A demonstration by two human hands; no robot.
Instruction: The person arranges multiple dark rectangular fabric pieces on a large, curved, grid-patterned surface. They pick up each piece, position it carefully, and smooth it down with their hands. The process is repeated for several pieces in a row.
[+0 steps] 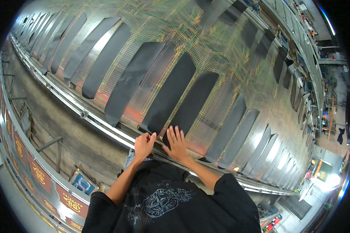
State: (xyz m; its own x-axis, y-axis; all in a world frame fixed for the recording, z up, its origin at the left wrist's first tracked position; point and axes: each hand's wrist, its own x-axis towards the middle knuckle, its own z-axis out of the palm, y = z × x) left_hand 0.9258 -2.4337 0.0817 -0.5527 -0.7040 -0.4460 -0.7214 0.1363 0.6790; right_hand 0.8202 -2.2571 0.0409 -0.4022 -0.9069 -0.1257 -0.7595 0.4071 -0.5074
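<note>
Spread out, my right hand (177,144) lies palm down on the lower end of a black fabric-like panel (194,99), its fingers pointing up the table. My left hand (144,145) is closed loosely at the table's near edge, thumb beside the lower end of a neighbouring black panel (172,91). Its curled fingers hide whatever they may hold. Both panels are long, flat and slanted, with angled far ends. Left of them lies another dark panel (134,83) with a slightly rippled surface.
The long table (217,42) has a shiny surface covered in yellow, green and red lines. Several similar panels line both long sides. A metal rail (83,114) runs along the near edge. Behind it on the left are a metal frame and brown printed boxes (72,200).
</note>
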